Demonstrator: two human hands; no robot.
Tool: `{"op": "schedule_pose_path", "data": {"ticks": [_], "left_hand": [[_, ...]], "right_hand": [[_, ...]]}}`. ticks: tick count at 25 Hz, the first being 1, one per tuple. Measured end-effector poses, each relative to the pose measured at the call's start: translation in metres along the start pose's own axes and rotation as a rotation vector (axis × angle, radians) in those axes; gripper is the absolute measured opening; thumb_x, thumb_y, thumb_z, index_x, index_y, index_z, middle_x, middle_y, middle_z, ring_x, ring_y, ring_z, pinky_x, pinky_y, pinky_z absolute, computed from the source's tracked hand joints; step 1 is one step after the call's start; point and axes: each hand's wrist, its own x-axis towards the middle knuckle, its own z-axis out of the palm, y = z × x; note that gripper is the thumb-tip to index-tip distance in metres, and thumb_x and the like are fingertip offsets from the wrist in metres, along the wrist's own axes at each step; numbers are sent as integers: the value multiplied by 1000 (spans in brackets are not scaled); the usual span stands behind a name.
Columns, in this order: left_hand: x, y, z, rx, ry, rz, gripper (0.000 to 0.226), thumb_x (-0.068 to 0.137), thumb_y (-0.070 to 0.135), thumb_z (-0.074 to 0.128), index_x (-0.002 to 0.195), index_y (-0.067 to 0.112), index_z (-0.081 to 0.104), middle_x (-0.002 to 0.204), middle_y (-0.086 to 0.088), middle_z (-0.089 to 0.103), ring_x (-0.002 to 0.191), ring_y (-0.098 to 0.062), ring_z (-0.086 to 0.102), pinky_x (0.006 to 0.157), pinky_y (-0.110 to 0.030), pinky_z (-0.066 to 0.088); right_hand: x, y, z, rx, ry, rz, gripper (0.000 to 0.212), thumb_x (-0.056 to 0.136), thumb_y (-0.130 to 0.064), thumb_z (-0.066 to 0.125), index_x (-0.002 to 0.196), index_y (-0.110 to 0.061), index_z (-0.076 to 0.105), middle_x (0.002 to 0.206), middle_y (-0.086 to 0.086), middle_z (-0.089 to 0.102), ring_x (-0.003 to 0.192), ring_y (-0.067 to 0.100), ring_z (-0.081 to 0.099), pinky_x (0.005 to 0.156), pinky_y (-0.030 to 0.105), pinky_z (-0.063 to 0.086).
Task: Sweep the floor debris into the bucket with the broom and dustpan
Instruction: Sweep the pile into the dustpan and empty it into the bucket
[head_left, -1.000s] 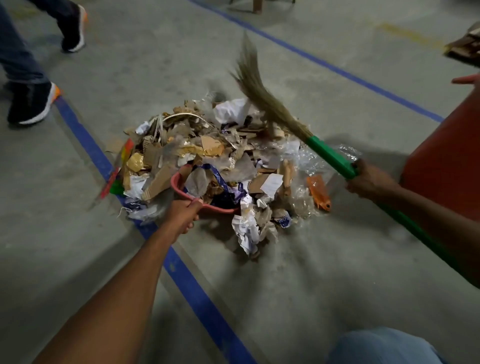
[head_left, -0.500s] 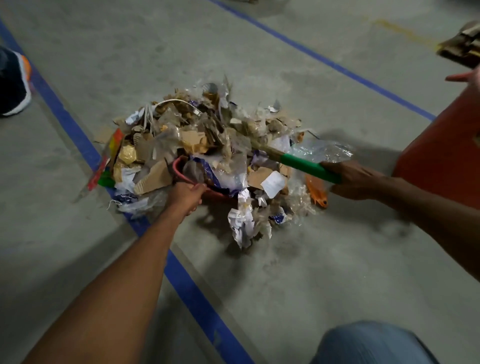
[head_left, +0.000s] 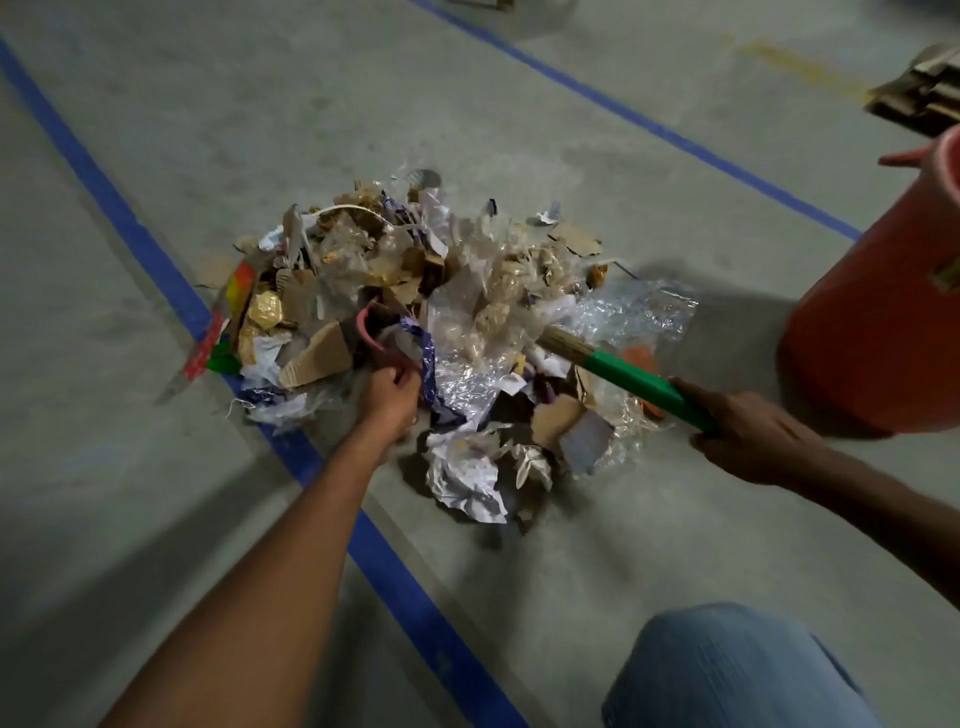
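A heap of floor debris, made of cardboard scraps, crumpled paper and clear plastic, lies on the concrete in the middle of the head view. My left hand grips the rear rim of a pink dustpan, which is mostly buried under the debris. My right hand holds the green handle of the broom. The broom's straw head lies low, pushed into the heap and largely hidden by plastic. An orange-red bucket stands upright at the right edge, just beyond my right hand.
Two blue floor lines cross the grey concrete; one runs under the heap's left side. Stacked cardboard sits behind the bucket at the top right. My knee in blue jeans shows at the bottom right.
The broom swung down from raised above the heap and swept into it, pushing debris toward the dustpan. The view shifted, so the other person's shoes have left the frame.
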Motion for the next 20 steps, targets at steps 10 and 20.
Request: {"op": "schedule_pose_path", "data": {"ticks": [10,20], "left_hand": [[-35,11,-31,-97,-80,27,17,107,23,48,99,19,61,68,1,55,47,-8,42,39,-21,31],[-65,50,-41,-98,-77,126,14,108,24,47,110,21,61,71,1,56,49,-7,43,41,-18,33]], "right_hand": [[-41,21,-33,208,163,180,83,80,-18,81,153,-32,42,101,14,72,70,23,68,70,41,58],[-63,24,-50,315,98,267,76,78,-16,82,147,-27,52,104,8,70,64,6,59,63,30,51]]}}
